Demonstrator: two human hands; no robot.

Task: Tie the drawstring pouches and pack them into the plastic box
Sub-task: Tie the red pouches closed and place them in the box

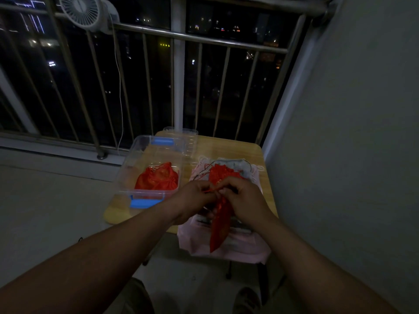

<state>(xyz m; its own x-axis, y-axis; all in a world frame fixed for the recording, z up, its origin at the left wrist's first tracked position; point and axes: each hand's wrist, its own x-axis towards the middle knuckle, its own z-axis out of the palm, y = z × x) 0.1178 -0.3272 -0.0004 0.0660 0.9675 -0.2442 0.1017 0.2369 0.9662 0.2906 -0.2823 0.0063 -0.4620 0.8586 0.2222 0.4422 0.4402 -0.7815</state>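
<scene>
A red drawstring pouch [218,225] hangs from both my hands above the table's near edge. My left hand [196,197] and my right hand [243,196] meet at its gathered top and pinch its red strings. A clear plastic box [127,173] with blue latches stands open on the left of the table. Several tied red pouches [158,177] lie inside it. More red pouches [223,174] lie in a pile behind my hands, on grey and pink cloth pouches [244,245].
The small wooden table [229,148] stands against a grey wall on the right. The box's clear lid [186,139] lies behind the box. A metal railing [204,41] runs behind the table, with a white fan [84,12] clipped to it and its cable hanging down.
</scene>
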